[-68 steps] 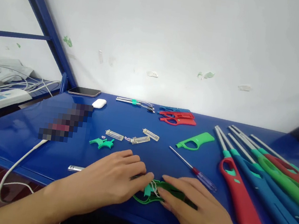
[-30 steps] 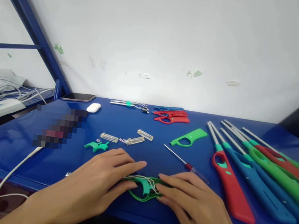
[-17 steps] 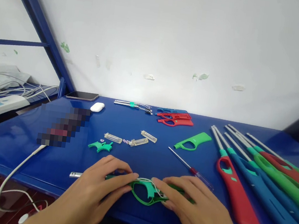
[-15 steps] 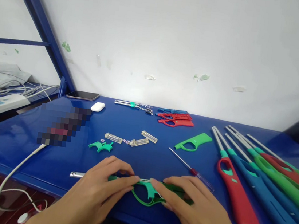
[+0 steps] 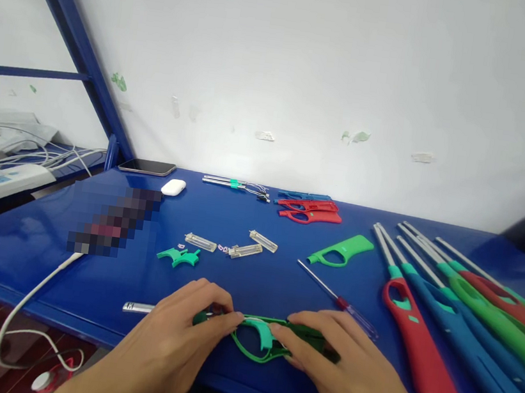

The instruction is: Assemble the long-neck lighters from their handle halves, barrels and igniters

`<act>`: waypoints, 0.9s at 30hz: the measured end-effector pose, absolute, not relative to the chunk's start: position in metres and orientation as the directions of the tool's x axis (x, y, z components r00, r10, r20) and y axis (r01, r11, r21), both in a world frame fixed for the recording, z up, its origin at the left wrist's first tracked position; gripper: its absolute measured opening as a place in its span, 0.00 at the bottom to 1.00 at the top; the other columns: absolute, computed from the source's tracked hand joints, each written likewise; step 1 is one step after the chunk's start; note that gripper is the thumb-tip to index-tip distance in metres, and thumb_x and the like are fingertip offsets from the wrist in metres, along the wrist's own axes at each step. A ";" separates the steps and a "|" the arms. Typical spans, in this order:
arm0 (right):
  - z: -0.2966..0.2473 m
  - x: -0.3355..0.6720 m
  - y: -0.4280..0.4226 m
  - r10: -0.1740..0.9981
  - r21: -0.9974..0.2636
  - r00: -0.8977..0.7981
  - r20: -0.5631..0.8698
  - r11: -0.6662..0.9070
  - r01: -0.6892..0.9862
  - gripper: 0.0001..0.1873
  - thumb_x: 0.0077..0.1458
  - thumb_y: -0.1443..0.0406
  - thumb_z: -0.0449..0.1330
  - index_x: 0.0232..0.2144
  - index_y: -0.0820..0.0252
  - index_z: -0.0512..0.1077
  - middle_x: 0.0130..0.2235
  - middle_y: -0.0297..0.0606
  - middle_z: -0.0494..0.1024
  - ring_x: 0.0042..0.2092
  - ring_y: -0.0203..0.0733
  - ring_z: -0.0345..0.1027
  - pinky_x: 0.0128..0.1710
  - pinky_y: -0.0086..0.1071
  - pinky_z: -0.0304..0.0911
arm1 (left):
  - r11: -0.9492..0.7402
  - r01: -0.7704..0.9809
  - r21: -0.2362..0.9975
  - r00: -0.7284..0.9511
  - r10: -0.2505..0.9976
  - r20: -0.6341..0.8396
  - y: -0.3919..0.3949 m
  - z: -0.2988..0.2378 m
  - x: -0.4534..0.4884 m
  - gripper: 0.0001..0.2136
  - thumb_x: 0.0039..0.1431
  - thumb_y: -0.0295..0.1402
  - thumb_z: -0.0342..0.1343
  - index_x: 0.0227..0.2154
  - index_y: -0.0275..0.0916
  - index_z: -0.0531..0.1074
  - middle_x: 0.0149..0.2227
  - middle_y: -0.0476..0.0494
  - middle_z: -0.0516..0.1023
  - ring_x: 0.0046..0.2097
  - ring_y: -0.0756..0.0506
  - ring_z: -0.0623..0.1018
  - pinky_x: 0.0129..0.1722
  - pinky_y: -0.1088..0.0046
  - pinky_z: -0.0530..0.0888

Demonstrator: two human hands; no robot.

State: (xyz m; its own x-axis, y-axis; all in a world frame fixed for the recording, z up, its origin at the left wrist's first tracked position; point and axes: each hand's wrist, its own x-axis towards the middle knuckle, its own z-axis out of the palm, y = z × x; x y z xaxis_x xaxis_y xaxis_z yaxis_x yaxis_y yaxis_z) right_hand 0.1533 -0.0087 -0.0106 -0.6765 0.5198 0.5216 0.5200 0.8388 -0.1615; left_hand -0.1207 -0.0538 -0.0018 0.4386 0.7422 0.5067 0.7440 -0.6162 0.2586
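An open green lighter shell (image 5: 256, 348) with a teal trigger (image 5: 262, 334) lies near the front edge of the blue table (image 5: 240, 219). My left hand (image 5: 177, 333) has its curled fingers pinched on the shell's left end, where a metal tube (image 5: 137, 308) sticks out to the left. My right hand (image 5: 340, 374) presses its fingers down on the shell's right half and hides it. Both hands grip the same piece.
Loose parts lie behind: teal triggers (image 5: 179, 254), clear fuel cells (image 5: 246, 250), a green half shell (image 5: 341, 249), a screwdriver (image 5: 340, 290), red and blue shells (image 5: 309, 208). Several finished long lighters (image 5: 423, 334) fill the right side. A phone (image 5: 147, 166), earbud case (image 5: 173, 187) and white cable (image 5: 31, 295) sit left.
Both hands' fingers have drawn closer together on the green shell; the white wire that looped over the teal trigger no longer shows. The rest of the table is unchanged.
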 end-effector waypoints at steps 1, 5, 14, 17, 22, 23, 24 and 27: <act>-0.011 0.153 -0.008 0.518 -0.153 -0.679 0.520 0.839 0.523 0.30 0.61 0.79 0.51 0.57 0.48 0.77 0.47 0.34 0.84 0.43 0.43 0.79 0.40 0.34 0.78 | -0.607 0.754 0.251 0.434 0.748 0.503 -0.054 -0.002 -0.121 0.18 0.72 0.18 0.46 0.51 0.41 0.78 0.44 0.43 0.77 0.41 0.47 0.78 0.42 0.72 0.80; -0.013 0.155 -0.009 0.512 -0.129 -0.687 0.515 0.839 0.529 0.34 0.58 0.81 0.50 0.58 0.48 0.77 0.47 0.34 0.84 0.43 0.43 0.79 0.42 0.33 0.78 | -0.605 0.767 0.214 0.452 0.746 0.490 -0.055 -0.004 -0.124 0.17 0.71 0.19 0.46 0.49 0.40 0.78 0.44 0.43 0.77 0.40 0.47 0.78 0.43 0.71 0.81; -0.011 0.154 -0.008 0.470 -0.052 -0.698 0.540 0.846 0.530 0.35 0.52 0.81 0.51 0.55 0.50 0.77 0.46 0.35 0.85 0.42 0.44 0.81 0.36 0.32 0.77 | -0.616 0.771 0.162 0.488 0.735 0.471 -0.055 0.001 -0.121 0.20 0.71 0.18 0.43 0.51 0.41 0.77 0.45 0.42 0.78 0.40 0.46 0.79 0.40 0.70 0.82; -0.009 0.154 -0.008 0.460 -0.051 -0.698 0.549 0.852 0.521 0.32 0.53 0.78 0.51 0.54 0.50 0.77 0.45 0.35 0.86 0.42 0.44 0.81 0.35 0.32 0.77 | -0.596 0.781 0.187 0.468 0.756 0.457 -0.056 0.000 -0.121 0.20 0.71 0.17 0.43 0.51 0.41 0.77 0.45 0.43 0.77 0.41 0.46 0.78 0.42 0.70 0.81; -0.008 0.154 -0.009 0.464 -0.033 -0.698 0.546 0.844 0.535 0.31 0.55 0.78 0.51 0.54 0.49 0.77 0.45 0.35 0.86 0.42 0.43 0.81 0.34 0.30 0.75 | -0.571 0.776 0.269 0.426 0.787 0.446 -0.055 0.002 -0.116 0.15 0.75 0.23 0.45 0.53 0.43 0.74 0.46 0.44 0.78 0.43 0.45 0.79 0.46 0.69 0.81; -0.008 0.154 -0.008 0.466 -0.034 -0.698 0.543 0.843 0.536 0.30 0.55 0.78 0.52 0.54 0.49 0.77 0.45 0.35 0.86 0.42 0.43 0.81 0.34 0.30 0.75 | -0.568 0.776 0.273 0.431 0.794 0.428 -0.054 0.003 -0.115 0.16 0.74 0.23 0.45 0.55 0.43 0.73 0.47 0.44 0.78 0.44 0.44 0.79 0.48 0.68 0.81; -0.008 0.154 -0.008 0.468 -0.038 -0.697 0.543 0.843 0.536 0.30 0.56 0.78 0.52 0.54 0.49 0.77 0.46 0.35 0.86 0.42 0.43 0.81 0.34 0.30 0.75 | -0.566 0.777 0.275 0.442 0.802 0.402 -0.054 0.005 -0.114 0.18 0.73 0.21 0.44 0.56 0.43 0.72 0.48 0.44 0.78 0.45 0.43 0.79 0.49 0.67 0.81; -0.007 0.154 -0.008 0.476 -0.055 -0.686 0.549 0.840 0.540 0.31 0.55 0.78 0.51 0.54 0.48 0.77 0.45 0.34 0.86 0.41 0.43 0.81 0.33 0.30 0.75 | -0.555 0.776 0.299 0.480 0.827 0.292 -0.055 0.009 -0.114 0.26 0.63 0.14 0.42 0.56 0.45 0.72 0.49 0.44 0.76 0.47 0.43 0.78 0.51 0.63 0.81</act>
